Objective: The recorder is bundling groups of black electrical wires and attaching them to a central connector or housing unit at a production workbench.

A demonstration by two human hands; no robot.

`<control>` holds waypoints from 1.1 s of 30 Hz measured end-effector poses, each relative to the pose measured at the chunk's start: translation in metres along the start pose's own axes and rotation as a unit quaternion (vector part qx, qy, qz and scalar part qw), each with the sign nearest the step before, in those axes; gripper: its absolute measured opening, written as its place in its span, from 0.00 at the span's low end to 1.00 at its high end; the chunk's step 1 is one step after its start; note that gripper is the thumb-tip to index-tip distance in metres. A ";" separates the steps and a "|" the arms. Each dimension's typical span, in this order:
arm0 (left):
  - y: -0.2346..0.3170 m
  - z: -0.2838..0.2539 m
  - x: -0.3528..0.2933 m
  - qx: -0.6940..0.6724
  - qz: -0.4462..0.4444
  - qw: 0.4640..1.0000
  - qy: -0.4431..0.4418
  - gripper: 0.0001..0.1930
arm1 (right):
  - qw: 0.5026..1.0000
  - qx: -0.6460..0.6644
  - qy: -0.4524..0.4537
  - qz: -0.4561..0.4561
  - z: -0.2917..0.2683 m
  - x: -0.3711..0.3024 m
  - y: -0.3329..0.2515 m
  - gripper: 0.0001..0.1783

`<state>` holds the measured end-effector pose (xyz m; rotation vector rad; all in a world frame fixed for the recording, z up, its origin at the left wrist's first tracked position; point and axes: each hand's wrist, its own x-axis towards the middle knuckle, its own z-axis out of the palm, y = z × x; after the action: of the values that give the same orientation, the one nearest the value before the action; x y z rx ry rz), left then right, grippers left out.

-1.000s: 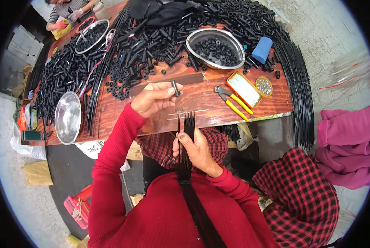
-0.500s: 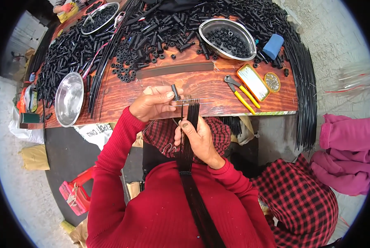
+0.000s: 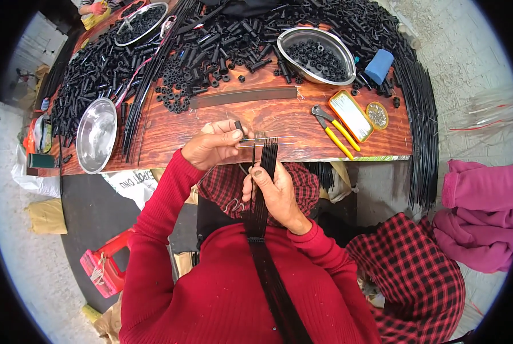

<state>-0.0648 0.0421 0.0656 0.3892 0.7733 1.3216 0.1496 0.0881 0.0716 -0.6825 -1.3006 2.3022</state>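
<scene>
My left hand [image 3: 213, 143] is closed, pinching a short black tube [image 3: 240, 128] between thumb and fingers at the table's front edge. Two thin metal wires [image 3: 276, 141] run sideways from the left hand's fingers across the tops of the black rods. My right hand [image 3: 274, 189] wraps round a bundle of slim black rods [image 3: 269, 157], whose upper ends fan out a little. Below that hand the bundle continues as a flat black band [image 3: 268, 275] down over my red sweater. One rod stands apart on the left side of the bundle.
Heaps of black tubes [image 3: 205, 43] cover the back of the wooden table [image 3: 170, 137]. A steel bowl [image 3: 348, 71] holds black rings; another bowl [image 3: 97, 137] stands left. Yellow-handled pincers [image 3: 336, 135] lie beside an orange-rimmed tin [image 3: 351, 117] and a round tin [image 3: 376, 116]. Another person's gloved hand [image 3: 100, 8] shows far left.
The black tube in my left hand has tilted and sits slightly farther left and higher. My right hand stays nearly still on the rods.
</scene>
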 end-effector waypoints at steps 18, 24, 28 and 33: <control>-0.007 -0.001 0.003 -0.032 0.021 0.999 0.017 0.17 | 1.000 -0.010 0.000 0.008 -0.001 0.003 0.001 0.13; -0.007 -0.004 0.003 0.010 0.010 0.999 0.031 0.15 | 1.000 -0.014 0.000 0.007 -0.001 0.004 0.001 0.13; -0.005 0.004 0.002 0.026 0.001 0.999 0.037 0.14 | 1.000 -0.013 -0.003 0.003 -0.002 0.004 0.001 0.13; -0.008 0.002 0.001 0.022 0.002 0.999 0.042 0.12 | 1.000 -0.001 -0.010 0.002 0.000 0.004 0.000 0.12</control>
<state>-0.0581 0.0416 0.0614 0.3722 0.8739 1.3326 0.1464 0.0902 0.0708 -0.6662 -1.3123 2.3172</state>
